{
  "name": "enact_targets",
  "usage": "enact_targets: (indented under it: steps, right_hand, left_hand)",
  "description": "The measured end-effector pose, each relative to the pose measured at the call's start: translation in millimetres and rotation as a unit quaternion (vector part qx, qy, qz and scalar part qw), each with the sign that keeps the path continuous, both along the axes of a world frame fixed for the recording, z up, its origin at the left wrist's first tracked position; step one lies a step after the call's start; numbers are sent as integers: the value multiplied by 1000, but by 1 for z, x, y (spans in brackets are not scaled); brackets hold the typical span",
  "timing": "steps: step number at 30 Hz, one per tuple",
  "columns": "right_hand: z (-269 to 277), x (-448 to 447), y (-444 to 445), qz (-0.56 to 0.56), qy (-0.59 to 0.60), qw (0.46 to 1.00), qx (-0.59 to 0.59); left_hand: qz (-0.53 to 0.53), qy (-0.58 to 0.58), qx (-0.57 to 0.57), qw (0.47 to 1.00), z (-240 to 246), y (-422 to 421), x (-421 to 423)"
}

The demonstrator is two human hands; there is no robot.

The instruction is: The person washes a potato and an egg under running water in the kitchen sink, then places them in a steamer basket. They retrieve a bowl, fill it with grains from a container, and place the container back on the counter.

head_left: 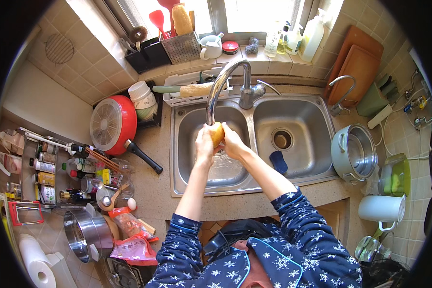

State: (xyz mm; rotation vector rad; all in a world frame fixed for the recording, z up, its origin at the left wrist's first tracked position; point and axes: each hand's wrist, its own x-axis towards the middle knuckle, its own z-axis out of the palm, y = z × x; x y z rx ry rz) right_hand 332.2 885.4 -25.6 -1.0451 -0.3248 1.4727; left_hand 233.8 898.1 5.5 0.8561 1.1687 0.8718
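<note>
A yellow-brown piece of produce [217, 134], a potato or a fruit, is held between both hands directly under the spout of a chrome gooseneck faucet [223, 73]. My left hand [204, 144] grips its left side; my right hand [234, 141] closes on its right side. Both are over the left basin [187, 158] of a stainless steel double sink, where a thin layer of water shines on the bottom. The drain below is mostly hidden by the hands. A dark blue sponge [278, 162] lies in the right basin [309, 144].
Left of the sink a red frying pan [117, 124] leans, its black handle [144, 157] jutting over the counter. An egg [131, 204] lies near several condiment bottles. A light-blue pot [353, 153] stands right of the sink. Behind are a white rack [176, 99] and soap bottles [311, 39].
</note>
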Motion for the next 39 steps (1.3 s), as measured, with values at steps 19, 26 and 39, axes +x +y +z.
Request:
enact_targets:
  steps: [19, 26, 39]
  right_hand:
    - [-8, 216, 27, 27, -617, 765, -185]
    - [-6, 193, 2, -3, -589, 799, -121]
    - [54, 54, -65, 204, -186, 961, 7]
  left_hand:
    - [-10, -37, 86, 996, -12, 2, -14]
    - [-50, 251, 281, 925, 7, -17, -21]
    - [-136, 283, 312, 897, 53, -51, -74]
